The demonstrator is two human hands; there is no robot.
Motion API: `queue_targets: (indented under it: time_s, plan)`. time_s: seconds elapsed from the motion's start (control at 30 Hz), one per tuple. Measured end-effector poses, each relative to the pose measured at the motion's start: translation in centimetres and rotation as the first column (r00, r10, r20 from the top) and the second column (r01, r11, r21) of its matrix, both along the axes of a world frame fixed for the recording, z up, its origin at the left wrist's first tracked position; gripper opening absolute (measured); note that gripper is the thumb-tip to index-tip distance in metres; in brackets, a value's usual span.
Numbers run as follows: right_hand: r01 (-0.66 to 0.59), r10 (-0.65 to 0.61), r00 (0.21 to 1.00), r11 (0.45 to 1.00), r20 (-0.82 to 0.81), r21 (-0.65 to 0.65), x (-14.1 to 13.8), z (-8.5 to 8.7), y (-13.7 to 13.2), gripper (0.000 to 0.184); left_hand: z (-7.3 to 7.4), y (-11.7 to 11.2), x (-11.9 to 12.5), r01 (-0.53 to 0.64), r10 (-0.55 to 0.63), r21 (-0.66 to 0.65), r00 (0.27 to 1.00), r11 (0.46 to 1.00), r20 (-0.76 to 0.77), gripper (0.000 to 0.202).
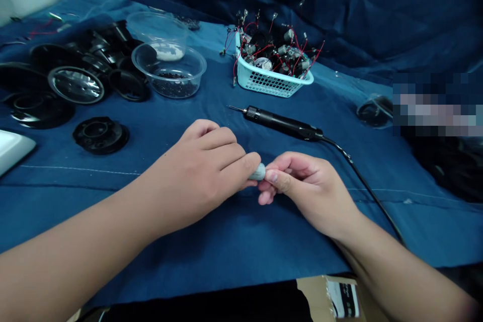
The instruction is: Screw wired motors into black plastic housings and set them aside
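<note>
Between my two hands is a small pale grey-green cylindrical piece (258, 172), mostly hidden by fingers, so its kind does not show. My left hand (215, 166) is closed round it from the left, knuckles up. The thumb and forefinger of my right hand (302, 181) pinch at its right end. Just beyond my hands lies a black electric screwdriver (283, 123), its bit pointing left and its cord running down to the right. A round black plastic part (100, 135) rests on the cloth to the left of my left hand.
A light blue basket (277, 83) full of wired parts stands at the back. Clear plastic bowls (138, 63) hold small dark screws and something white. Black housings (41, 110) and a clear round lens (76, 84) crowd the left. Dark items (377, 110) lie at right on blue cloth (226, 261).
</note>
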State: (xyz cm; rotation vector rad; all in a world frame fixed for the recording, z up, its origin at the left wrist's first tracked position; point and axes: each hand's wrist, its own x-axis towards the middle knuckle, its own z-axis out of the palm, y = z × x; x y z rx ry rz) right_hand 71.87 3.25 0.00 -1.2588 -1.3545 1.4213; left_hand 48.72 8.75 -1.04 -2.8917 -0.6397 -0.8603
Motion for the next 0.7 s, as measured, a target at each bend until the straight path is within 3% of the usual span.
queue_targets:
  time_s: [0.1,0.2,0.27,0.4,0.6,0.7]
  plan:
    - [-0.054,0.053,0.998,0.998,-0.035,-0.024,0.4,-0.1,0.4,0.020,-0.1,0.4,0.0,-0.024,0.023,-0.038,0.999,0.999,-0.023,0.023]
    - [-0.110,0.108,0.992,0.994,0.071,0.022,1.1,-0.1,0.9,0.022,-0.3,0.9,-0.1,-0.049,0.048,-0.062,0.999,0.997,-0.021,0.021]
    - [-0.090,0.054,0.971,0.985,0.234,0.147,1.4,0.0,1.2,0.025,-0.3,1.1,-0.2,-0.065,0.064,-0.056,0.998,0.996,-0.017,0.019]
    - [-0.127,-0.072,0.897,0.904,0.437,0.409,0.9,0.0,1.6,0.023,-0.3,1.0,0.1,-0.092,0.092,0.007,0.996,0.996,0.001,0.022]
    - [-0.163,-0.080,0.855,0.896,0.513,0.412,-0.3,-0.5,1.8,0.006,-0.2,-0.4,1.2,-0.105,0.096,0.121,0.992,0.987,0.078,0.033]
    - [-0.030,-0.094,0.912,0.956,0.399,0.293,0.2,-0.9,2.3,0.023,0.3,-0.9,1.0,-0.242,0.216,0.099,0.952,0.965,0.216,0.040]
